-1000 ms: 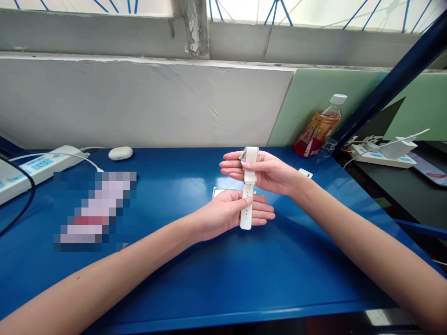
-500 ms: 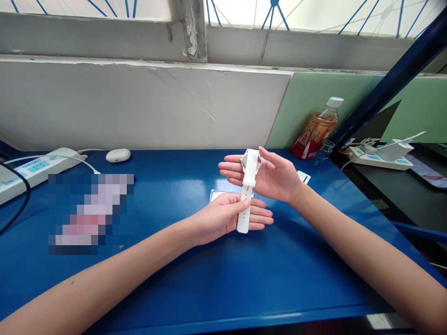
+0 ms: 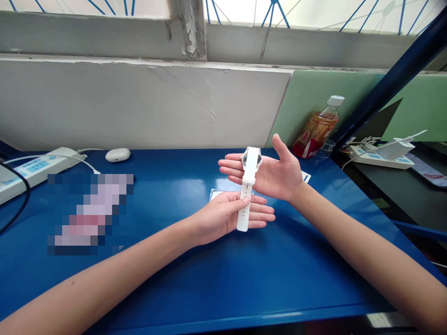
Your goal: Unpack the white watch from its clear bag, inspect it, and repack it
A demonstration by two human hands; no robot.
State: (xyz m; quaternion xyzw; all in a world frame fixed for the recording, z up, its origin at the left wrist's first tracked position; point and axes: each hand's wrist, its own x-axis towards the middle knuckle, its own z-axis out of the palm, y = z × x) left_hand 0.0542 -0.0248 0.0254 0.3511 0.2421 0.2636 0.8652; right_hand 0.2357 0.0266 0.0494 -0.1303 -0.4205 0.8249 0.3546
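Note:
A white wristwatch (image 3: 249, 173) lies across both palms above the blue table, its strap threaded through the buckle. My left hand (image 3: 223, 214) pinches the strap's free end, thumb on top and the other fingers stretched out beneath. Under the watch's case, my right hand (image 3: 270, 174) is flat with the palm up, fingers straight and thumb raised away from the strap. The case is partly covered by the white strap. Behind my left hand a clear-edged item with a white part (image 3: 213, 193) shows only in part.
The blue table (image 3: 223, 279) bears a white power strip (image 3: 38, 168), a white earbud case (image 3: 118, 155) and a blurred-out object (image 3: 96, 209) on the left. At the back right leans a drink bottle (image 3: 316, 130). A small white card (image 3: 306, 177) lies behind my right wrist.
My right thumb has lifted off the watch and now points up, away from it. The left hand's grip and the watch have hardly moved.

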